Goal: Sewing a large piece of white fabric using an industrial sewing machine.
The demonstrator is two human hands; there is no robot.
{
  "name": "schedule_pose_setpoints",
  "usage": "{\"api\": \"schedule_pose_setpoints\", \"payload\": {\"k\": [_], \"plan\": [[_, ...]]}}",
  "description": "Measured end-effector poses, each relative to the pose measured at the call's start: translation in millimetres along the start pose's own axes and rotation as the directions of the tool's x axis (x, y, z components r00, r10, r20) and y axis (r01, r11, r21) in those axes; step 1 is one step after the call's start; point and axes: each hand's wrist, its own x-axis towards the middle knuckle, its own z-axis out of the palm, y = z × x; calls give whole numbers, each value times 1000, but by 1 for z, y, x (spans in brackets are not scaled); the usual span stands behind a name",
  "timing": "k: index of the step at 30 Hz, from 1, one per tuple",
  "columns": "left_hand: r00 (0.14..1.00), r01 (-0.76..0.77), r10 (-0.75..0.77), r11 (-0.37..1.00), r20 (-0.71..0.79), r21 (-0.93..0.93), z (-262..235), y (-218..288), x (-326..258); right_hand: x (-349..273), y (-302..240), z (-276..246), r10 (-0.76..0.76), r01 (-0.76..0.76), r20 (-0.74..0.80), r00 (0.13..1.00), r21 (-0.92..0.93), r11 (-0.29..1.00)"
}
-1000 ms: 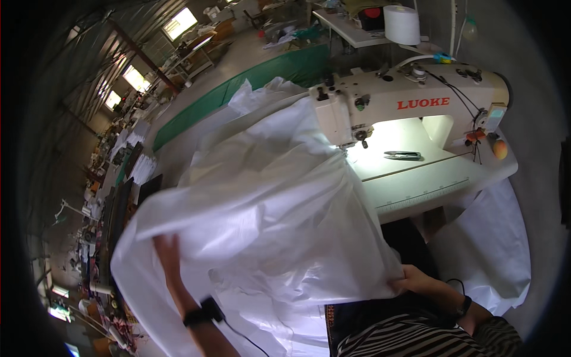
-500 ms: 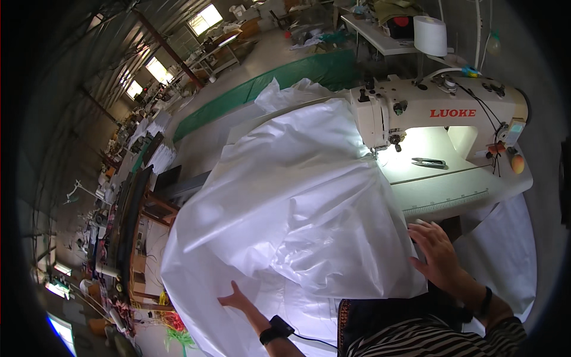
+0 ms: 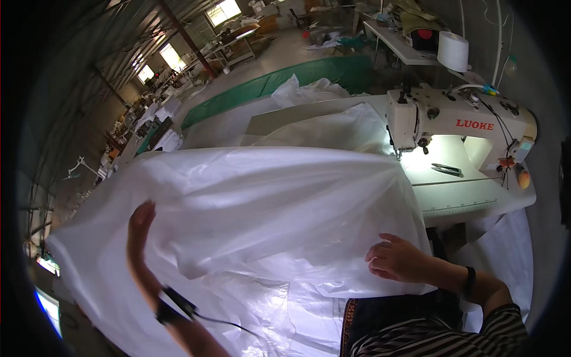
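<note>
Right hand half open, loosely curled over white sheeting, left hand also over it, grip unclear

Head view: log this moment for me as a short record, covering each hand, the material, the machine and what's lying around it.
left hand: at the left part of the sheet; grip unclear
right hand: over the sheet's right part, fingers loosely curled, not pinching
material: large white sheet, creased, reaching the sewing machine
machine: white sewing machine, lamp lit
on machine bed: small snips
behind machine: white thread cone
</note>
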Motion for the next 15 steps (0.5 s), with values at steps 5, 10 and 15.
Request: {"api": "schedule_pose_setpoints", "payload": {"k": [5,10,15], "plan": [[914,-357,395,893,-93,275,197,100,-123,-1,-16,-15,2,-5,41,999,72,997],[998,-50,38,951,45,305,259,-10,-153,-33,-28,-20,-125,120,97,987,51,991],[942,-87,222,887,-254,453,230,-17,-166,-63,-49,-5,-157,118,136,978,255,960]]}}
